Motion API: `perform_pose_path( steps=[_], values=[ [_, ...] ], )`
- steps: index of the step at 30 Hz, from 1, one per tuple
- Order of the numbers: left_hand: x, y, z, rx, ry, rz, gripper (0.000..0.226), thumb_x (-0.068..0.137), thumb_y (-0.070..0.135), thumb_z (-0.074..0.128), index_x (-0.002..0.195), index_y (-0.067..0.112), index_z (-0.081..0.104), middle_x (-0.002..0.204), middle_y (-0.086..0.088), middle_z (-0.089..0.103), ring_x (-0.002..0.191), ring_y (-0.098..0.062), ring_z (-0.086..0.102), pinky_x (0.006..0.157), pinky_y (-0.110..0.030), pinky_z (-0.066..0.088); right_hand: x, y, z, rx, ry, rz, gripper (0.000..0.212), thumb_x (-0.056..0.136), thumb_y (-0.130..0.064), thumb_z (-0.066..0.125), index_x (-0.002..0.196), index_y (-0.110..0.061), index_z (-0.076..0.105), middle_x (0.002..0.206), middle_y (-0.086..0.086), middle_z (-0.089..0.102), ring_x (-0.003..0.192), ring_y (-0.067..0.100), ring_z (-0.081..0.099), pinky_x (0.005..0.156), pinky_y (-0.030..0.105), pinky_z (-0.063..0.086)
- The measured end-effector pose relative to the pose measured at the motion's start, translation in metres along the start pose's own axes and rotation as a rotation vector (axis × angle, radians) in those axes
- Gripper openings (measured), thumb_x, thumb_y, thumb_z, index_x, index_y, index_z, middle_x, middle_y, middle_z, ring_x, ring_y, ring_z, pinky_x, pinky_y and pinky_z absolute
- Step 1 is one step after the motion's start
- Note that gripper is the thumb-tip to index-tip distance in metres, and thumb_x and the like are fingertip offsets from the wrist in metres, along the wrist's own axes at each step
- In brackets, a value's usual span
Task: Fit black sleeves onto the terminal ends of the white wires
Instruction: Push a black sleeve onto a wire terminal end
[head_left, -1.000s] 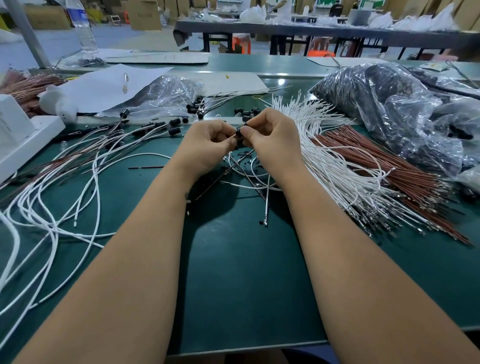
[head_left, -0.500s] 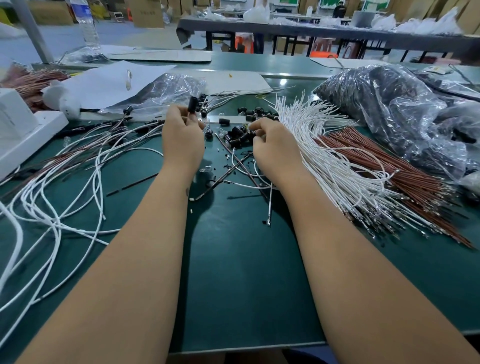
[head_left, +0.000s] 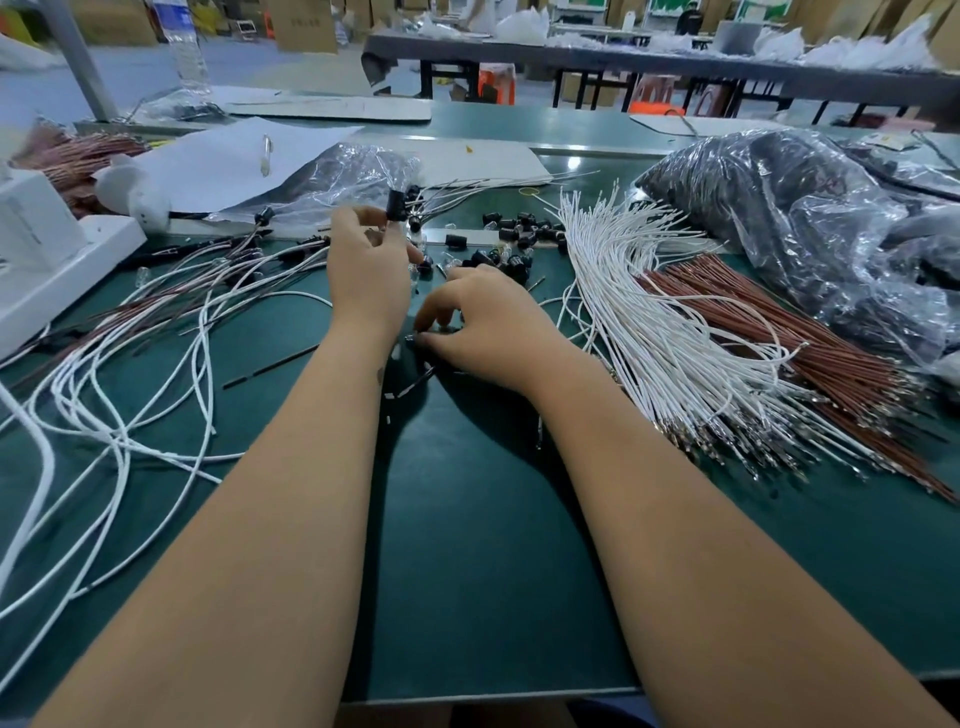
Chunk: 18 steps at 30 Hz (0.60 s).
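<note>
A black sleeve (head_left: 396, 206) is held upright above the green table (head_left: 467, 545), pinched between the thumb and fingertips of the left hand (head_left: 370, 260); it sits just behind the loose pile of black sleeves (head_left: 511, 244), toward the clear plastic bag (head_left: 332, 176). The left fingers are closed narrowly round it, the hand raised off the table with its back turned to the camera and the forearm stretched straight forward.

In front of the pile, the right hand (head_left: 485, 325) is lowered to the table surface, palm down, wrist bent inward. Its fingers are curled and close together, the tips brought against thin wire ends lying there; whether a wire is actually pinched cannot be told.

To the right of the pile a fanned bundle of white wires (head_left: 654, 332) is laid, metal terminals pointing toward the table's near edge, with a bundle of brown wires (head_left: 810, 353) just beside it on the far side. A dark plastic bag (head_left: 810, 228) is seen behind these. To the left of the pile, looped white cables (head_left: 124, 405) are spread. No legible writing is shown.
</note>
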<state>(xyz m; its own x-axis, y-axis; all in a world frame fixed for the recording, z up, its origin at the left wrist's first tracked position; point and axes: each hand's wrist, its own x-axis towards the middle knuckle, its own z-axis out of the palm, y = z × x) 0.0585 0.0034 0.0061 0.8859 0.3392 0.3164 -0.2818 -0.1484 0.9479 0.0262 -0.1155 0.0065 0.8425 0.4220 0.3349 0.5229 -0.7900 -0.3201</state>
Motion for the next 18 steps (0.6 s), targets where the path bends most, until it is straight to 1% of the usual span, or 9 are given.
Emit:
perform_pose_path(
  steps=[1, 4, 7, 9, 12, 13, 15, 17, 18],
  values=[
    [-0.001, 0.000, 0.001, -0.001, -0.023, 0.008, 0.005, 0.098, 0.013, 0.047, 0.099, 0.016, 0.043, 0.072, -0.001, 0.061, 0.041, 0.004, 0.043, 0.047, -0.012, 0.034, 0.000, 0.000, 0.000, 0.019, 0.003, 0.006, 0.013, 0.084, -0.028, 0.067, 0.094, -0.026, 0.074, 0.088, -0.002, 0.058, 0.091, 0.017, 0.047, 0.081, 0.030, 0.042],
    [-0.001, 0.000, 0.001, 0.030, -0.087, -0.004, 0.004, 0.098, 0.015, 0.049, 0.095, 0.015, 0.046, 0.070, 0.000, 0.061, 0.044, 0.000, 0.043, 0.051, -0.019, 0.035, -0.001, 0.000, 0.000, 0.143, 0.053, 0.048, 0.016, 0.079, -0.011, 0.064, 0.092, -0.016, 0.072, 0.086, 0.001, 0.065, 0.079, 0.015, 0.053, 0.074, 0.029, 0.046],
    [0.000, -0.002, 0.001, 0.041, -0.129, -0.010, 0.009, 0.097, 0.016, 0.050, 0.089, 0.017, 0.049, 0.070, 0.000, 0.062, 0.047, -0.005, 0.042, 0.052, -0.023, 0.035, -0.002, 0.004, -0.003, 0.277, 0.160, 0.136, 0.016, 0.078, -0.004, 0.062, 0.088, -0.012, 0.070, 0.077, 0.000, 0.065, 0.072, 0.015, 0.060, 0.068, 0.026, 0.048],
    [0.000, -0.003, 0.001, 0.020, -0.150, -0.010, 0.012, 0.095, 0.016, 0.053, 0.084, 0.020, 0.051, 0.069, 0.000, 0.063, 0.048, -0.006, 0.042, 0.053, -0.024, 0.035, -0.004, 0.007, -0.006, 0.345, 0.213, 0.187, 0.015, 0.077, -0.004, 0.063, 0.086, -0.014, 0.068, 0.073, 0.000, 0.065, 0.069, 0.015, 0.060, 0.067, 0.026, 0.048],
    [-0.001, -0.003, 0.001, -0.007, -0.202, 0.005, 0.014, 0.093, 0.015, 0.057, 0.080, 0.021, 0.058, 0.069, 0.000, 0.065, 0.045, -0.001, 0.043, 0.053, -0.021, 0.036, -0.004, 0.010, -0.009, 0.428, 0.267, 0.236, 0.012, 0.080, -0.006, 0.063, 0.086, -0.014, 0.069, 0.068, 0.001, 0.064, 0.062, 0.011, 0.055, 0.063, 0.025, 0.045],
    [-0.002, -0.003, 0.001, -0.026, -0.227, 0.004, 0.014, 0.092, 0.014, 0.058, 0.079, 0.020, 0.060, 0.069, 0.000, 0.065, 0.045, -0.001, 0.042, 0.051, -0.019, 0.035, -0.003, 0.011, -0.010, 0.444, 0.289, 0.249, 0.011, 0.082, -0.006, 0.062, 0.086, -0.013, 0.070, 0.066, -0.003, 0.062, 0.060, 0.007, 0.052, 0.061, 0.022, 0.043],
    [-0.003, -0.002, 0.001, -0.069, -0.274, -0.025, 0.016, 0.091, 0.012, 0.060, 0.078, 0.019, 0.065, 0.068, 0.001, 0.066, 0.045, -0.004, 0.039, 0.046, -0.017, 0.034, -0.002, 0.013, -0.013, 0.479, 0.340, 0.285, 0.007, 0.090, -0.010, 0.059, 0.089, -0.012, 0.066, 0.069, -0.008, 0.058, 0.061, 0.003, 0.049, 0.061, 0.017, 0.041],
    [-0.003, -0.001, 0.001, -0.083, -0.326, -0.079, 0.017, 0.091, 0.010, 0.059, 0.079, 0.018, 0.068, 0.067, 0.002, 0.068, 0.046, -0.007, 0.037, 0.043, -0.016, 0.032, -0.001, 0.015, -0.016, 0.552, 0.393, 0.328, 0.008, 0.098, -0.017, 0.053, 0.093, -0.014, 0.059, 0.074, -0.009, 0.054, 0.063, 0.001, 0.047, 0.057, 0.008, 0.039],
    [-0.003, 0.000, 0.001, -0.077, -0.353, -0.103, 0.017, 0.091, 0.010, 0.059, 0.080, 0.017, 0.069, 0.068, 0.001, 0.069, 0.047, -0.007, 0.038, 0.042, -0.015, 0.031, -0.001, 0.017, -0.018, 0.589, 0.412, 0.354, 0.010, 0.100, -0.019, 0.049, 0.095, -0.014, 0.055, 0.075, -0.008, 0.053, 0.064, 0.001, 0.046, 0.055, 0.006, 0.038]
  ],
)
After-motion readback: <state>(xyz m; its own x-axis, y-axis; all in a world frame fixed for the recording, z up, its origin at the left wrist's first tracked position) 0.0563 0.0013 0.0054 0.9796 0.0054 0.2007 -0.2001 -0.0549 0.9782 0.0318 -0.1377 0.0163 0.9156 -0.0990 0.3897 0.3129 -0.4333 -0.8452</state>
